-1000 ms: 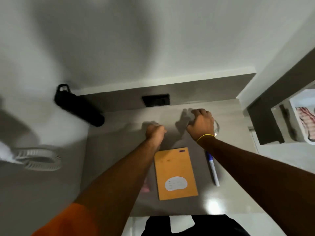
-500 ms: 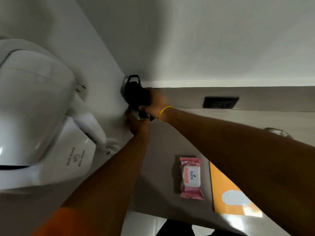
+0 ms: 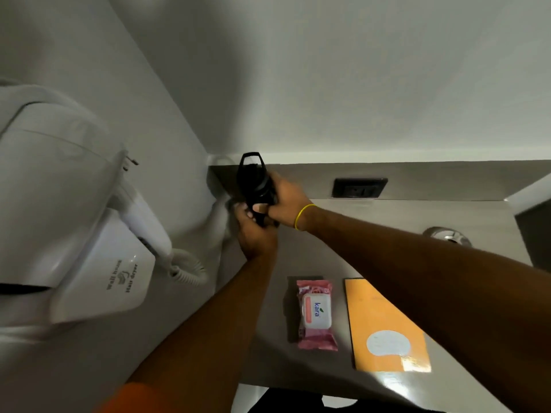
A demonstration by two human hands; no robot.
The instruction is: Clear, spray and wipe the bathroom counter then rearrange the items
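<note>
Both hands are on the black bottle (image 3: 255, 183) up in the far left corner of the grey counter (image 3: 387, 213), right where the counter meets the side wall. The right hand (image 3: 284, 204) wraps around the bottle's body from the right side, fingers closed tight on it, a yellow band (image 3: 304, 216) around that wrist. The left hand (image 3: 253, 231) comes in from below and clasps the lower part of the bottle, thumb up against the dark surface. The two hands touch each other on the bottle, so it's a two-handed grip. The carry loop on the bottle's lid sticks up above the right hand's knuckles, and the bottle leans a little to the left; whether its base touches the counter I can't tell, the hands cover it.

Just beyond the right hand, on the back upstand, sits a dark wall socket (image 3: 360, 187). Nearer the body than the hands, between the two forearms, a pink pack of Kara wipes (image 3: 316, 314) lies flat. Beside it, partly under the right forearm, lies an orange envelope (image 3: 384, 332) with a white label. A chrome fitting (image 3: 447, 235) peeks out beyond the right forearm. Left of the left hand, a white wall-mounted hair dryer (image 3: 89, 263) hangs with its coiled cord (image 3: 187, 268).
</note>
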